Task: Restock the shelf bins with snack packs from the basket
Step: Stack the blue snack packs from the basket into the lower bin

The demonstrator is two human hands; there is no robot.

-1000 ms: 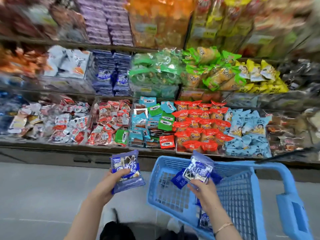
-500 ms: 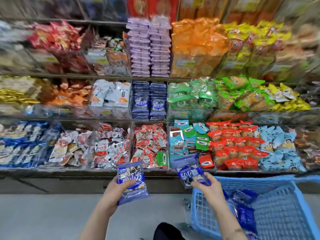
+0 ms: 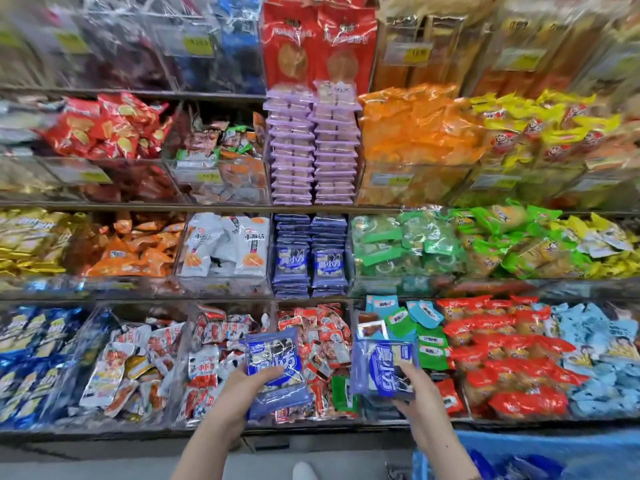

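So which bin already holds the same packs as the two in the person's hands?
The middle-shelf bin with two neat dark-blue stacks, lettered like the held packs; the lilac stacks one shelf up are paler.

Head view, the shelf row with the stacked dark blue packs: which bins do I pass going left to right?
gold packs → orange packs → white packs → stacked dark blue packs → green packs → yellow packs
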